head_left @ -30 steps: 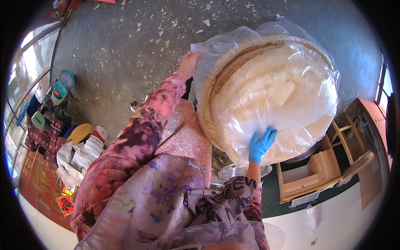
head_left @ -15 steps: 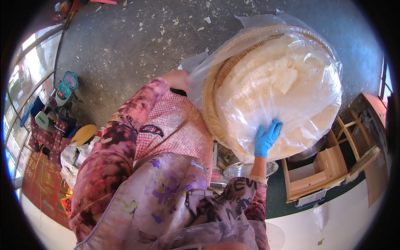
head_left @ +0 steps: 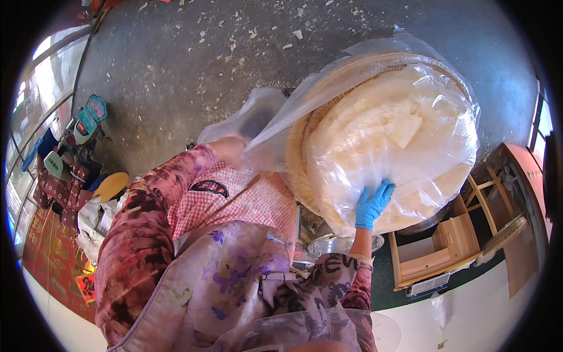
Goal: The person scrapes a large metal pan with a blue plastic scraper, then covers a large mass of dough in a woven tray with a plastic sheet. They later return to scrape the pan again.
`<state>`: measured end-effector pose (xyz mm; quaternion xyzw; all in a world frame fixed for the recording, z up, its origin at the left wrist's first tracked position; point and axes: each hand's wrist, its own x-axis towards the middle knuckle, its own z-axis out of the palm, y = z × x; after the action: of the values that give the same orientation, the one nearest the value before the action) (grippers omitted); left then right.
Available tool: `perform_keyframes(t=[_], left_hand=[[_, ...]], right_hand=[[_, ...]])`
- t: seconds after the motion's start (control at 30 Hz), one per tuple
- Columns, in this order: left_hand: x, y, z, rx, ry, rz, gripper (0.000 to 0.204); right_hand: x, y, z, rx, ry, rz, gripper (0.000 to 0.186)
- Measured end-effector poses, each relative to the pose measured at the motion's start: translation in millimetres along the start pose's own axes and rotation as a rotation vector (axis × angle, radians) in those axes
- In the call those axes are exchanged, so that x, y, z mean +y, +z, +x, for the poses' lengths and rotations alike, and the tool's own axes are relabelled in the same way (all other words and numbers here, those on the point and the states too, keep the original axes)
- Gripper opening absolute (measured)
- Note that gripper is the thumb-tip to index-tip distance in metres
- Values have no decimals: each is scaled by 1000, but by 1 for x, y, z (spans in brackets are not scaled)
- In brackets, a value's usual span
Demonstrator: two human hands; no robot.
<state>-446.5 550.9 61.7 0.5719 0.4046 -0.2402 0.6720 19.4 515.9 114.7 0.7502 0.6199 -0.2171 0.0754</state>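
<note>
A big round woven basket (head_left: 302, 138) holds a pale cream, rounded food mass (head_left: 358, 138) with a loose flake on top. I cannot make out what food it is. Clear plastic sheeting (head_left: 270, 135) covers both, wrinkled and shiny, and trails off to the left. My left hand (head_left: 230, 151), bare, is closed on the edge of this sheeting in front of my apron; its fingertips are partly hidden. My right hand (head_left: 373, 203) wears a blue glove and lies on the plastic at the near side of the cream mass, fingers stretched out.
Below the basket at the right, a wooden drawer unit (head_left: 437, 252) stands beside a wooden frame (head_left: 492, 193). A metal bowl (head_left: 337, 243) sits under the near rim. To the left are a teal-fronted scale-like device (head_left: 91, 120) and a yellow disc (head_left: 111, 186). Flakes dot the grey floor (head_left: 193, 70).
My left hand has moved left and slightly nearer, drawing the plastic with it, so more sheeting spreads out to the left. My gloved right hand stays on the covered mass.
</note>
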Motion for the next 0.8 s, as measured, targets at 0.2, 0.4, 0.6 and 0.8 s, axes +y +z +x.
perform_keyframes(t=[0.2, 0.4, 0.6, 0.8], left_hand=[[1, 5, -20, 219, 127, -328, 38], [45, -4, -63, -143, -141, -991, 37], [49, 15, -77, -215, 79, 171, 43], [105, -5, -108, -468, 170, -591, 30]], right_hand=[[3, 1, 0, 2, -47, -9, 68], [3, 2, 0, 21, -43, 9, 69], [4, -2, -1, 13, -21, 15, 73], [2, -4, -1, 59, 5, 50, 73]])
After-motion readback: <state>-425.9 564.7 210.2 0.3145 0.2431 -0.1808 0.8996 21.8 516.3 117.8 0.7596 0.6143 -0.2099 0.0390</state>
